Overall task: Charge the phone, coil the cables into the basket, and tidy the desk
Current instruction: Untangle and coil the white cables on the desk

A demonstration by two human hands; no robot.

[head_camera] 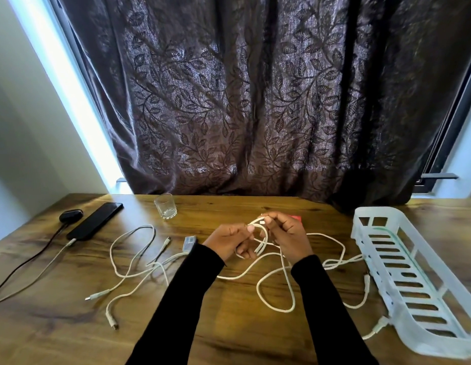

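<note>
Black sleeves (pixel 192 293) ran up from the bottom edge of the frame to my two hands, which met at center frame above the wooden desk (pixel 71 333). My left hand (pixel 230 242) was curled around a loop of white cable (pixel 275 296), thumb pressed on the strand. My right hand (pixel 287 235) pinched the same cable near its white plug, fingers bent around the loop. From there the cable trailed down in loose bends across the desk toward lower center.

Left of my hands more white cables (pixel 131 262) lay tangled on the wood. Further, at middle left of the frame, the black phone (pixel 95 220) lay flat with a cable plugged into its near end, a dark charger (pixel 70 215) just beside it. A clear glass (pixel 165 206) stood behind them. At right, the white slotted basket (pixel 413 275) sat on the desk, one cable end touching its near wall. A dark leaf-patterned curtain (pixel 255 101) filled the upper frame.
</note>
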